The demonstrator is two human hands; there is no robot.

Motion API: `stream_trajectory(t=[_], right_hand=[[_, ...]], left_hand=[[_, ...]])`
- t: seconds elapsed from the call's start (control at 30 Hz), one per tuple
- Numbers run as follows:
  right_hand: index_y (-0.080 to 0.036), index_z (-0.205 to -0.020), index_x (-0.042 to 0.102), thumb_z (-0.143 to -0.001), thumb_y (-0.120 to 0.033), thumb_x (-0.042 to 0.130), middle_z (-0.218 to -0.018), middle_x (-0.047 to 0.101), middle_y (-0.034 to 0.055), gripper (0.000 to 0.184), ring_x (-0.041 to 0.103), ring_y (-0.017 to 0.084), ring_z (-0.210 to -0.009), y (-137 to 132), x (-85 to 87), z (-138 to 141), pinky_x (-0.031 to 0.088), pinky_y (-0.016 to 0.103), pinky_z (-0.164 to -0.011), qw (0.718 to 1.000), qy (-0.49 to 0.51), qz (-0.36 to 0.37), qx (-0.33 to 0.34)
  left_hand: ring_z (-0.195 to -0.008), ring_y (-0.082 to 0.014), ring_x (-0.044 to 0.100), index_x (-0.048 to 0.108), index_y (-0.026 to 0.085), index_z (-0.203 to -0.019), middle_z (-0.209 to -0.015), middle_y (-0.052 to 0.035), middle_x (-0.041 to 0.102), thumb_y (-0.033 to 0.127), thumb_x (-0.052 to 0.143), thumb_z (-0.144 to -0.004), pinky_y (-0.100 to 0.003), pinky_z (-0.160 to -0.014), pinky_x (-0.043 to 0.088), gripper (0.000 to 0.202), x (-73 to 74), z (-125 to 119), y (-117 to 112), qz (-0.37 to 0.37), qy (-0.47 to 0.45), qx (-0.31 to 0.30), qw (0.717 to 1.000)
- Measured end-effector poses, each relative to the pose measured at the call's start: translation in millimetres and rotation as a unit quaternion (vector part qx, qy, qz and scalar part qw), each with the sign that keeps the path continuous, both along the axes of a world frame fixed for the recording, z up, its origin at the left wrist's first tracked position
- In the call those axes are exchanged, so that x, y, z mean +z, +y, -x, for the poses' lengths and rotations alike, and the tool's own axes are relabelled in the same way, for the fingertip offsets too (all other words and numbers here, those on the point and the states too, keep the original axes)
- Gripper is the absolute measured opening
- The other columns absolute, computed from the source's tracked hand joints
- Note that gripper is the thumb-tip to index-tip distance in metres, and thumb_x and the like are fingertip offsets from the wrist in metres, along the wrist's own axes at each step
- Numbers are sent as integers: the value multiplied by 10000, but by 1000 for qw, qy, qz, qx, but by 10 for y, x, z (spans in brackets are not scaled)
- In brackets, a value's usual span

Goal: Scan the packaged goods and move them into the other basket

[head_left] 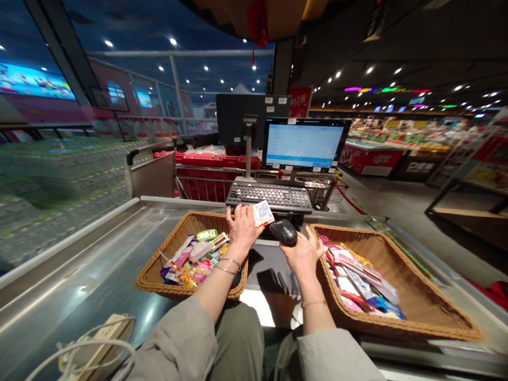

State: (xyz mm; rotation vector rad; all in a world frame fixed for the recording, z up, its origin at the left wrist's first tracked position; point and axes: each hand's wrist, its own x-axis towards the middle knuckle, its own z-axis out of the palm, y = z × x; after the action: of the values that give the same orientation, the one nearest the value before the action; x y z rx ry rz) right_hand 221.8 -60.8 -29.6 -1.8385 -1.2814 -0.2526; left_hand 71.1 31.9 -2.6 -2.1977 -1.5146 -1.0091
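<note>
My left hand [243, 227] grips a small white packet [262, 213] with a picture and a code printed on it, held just above the back right of the left wicker basket [148, 270]. A black handheld barcode scanner [283, 232] is in my right hand [300, 253], its head pointing up and left, close to the packet's lower edge. Mixed small packaged goods [198, 259] lie in the left basket. More flat colourful packs [361, 283] fill the left part of the right wicker basket [428, 296], beside my right hand.
Behind my hands stand a black keyboard [270, 196] and a lit monitor [305, 144]. A power strip [99, 344] with white cables lies on the metal counter [51, 312] at the lower left. Shopping carts [202, 185] stand beyond the counter; stacked bottle packs [71, 174] are left.
</note>
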Motion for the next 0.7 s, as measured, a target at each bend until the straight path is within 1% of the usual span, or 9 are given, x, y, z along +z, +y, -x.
stream_trajectory(t=[0.1, 0.2, 0.3, 0.4, 0.53, 0.7], right_hand=[[-234, -936, 746, -769, -424, 600, -1099, 746, 82, 292, 434, 329, -1323, -8, 32, -31, 153, 563, -1098, 1000, 17, -1, -14], [-235, -917, 753, -754, -465, 604, -1083, 751, 80, 319, 439, 327, -1317, -31, 72, -79, 146, 558, -1107, 999, 38, -6, -33], [-238, -898, 757, -754, -489, 589, -1081, 751, 78, 334, 453, 325, -1298, -81, 116, -145, 172, 554, -1096, 997, 56, -10, -48], [-226, -886, 759, -739, -495, 595, -1078, 747, 92, 348, 472, 323, -1273, -154, 178, -235, 207, 536, -1086, 994, 78, -7, -81], [-198, -848, 754, -699, -509, 630, -1047, 744, 117, 366, 489, 321, -1242, -264, 312, -409, 249, 495, -1083, 985, 111, -1, -135], [-215, -793, 744, -671, -531, 642, -1044, 731, 116, 354, 517, 323, -1191, -399, 507, -725, 309, 480, -1057, 971, 144, 13, -190]], left_hand=[[-1329, -364, 457, 536, 135, -1343, -1274, -193, 630, 423, 745, -770, -597, -1192, 150, 674, 40, -39, -34, -5, -4, -5, 1000], [-1329, -364, 458, 535, 144, -1344, -1275, -183, 633, 427, 756, -760, -599, -1191, 153, 686, 75, -100, -71, -9, -17, -17, 1000], [-1332, -363, 456, 529, 143, -1348, -1288, -184, 629, 430, 771, -743, -599, -1196, 146, 712, 103, -184, -102, -14, -23, -28, 999], [-1335, -359, 454, 528, 136, -1344, -1295, -186, 625, 430, 777, -738, -595, -1200, 143, 719, 135, -296, -139, -16, -25, -36, 999], [-1335, -358, 454, 534, 158, -1336, -1299, -172, 623, 437, 778, -733, -592, -1200, 154, 708, 196, -492, -221, -11, -29, -52, 998], [-1338, -357, 447, 528, 174, -1346, -1325, -158, 610, 452, 760, -747, -579, -1199, 177, 700, 272, -784, -344, -4, -31, -85, 996]])
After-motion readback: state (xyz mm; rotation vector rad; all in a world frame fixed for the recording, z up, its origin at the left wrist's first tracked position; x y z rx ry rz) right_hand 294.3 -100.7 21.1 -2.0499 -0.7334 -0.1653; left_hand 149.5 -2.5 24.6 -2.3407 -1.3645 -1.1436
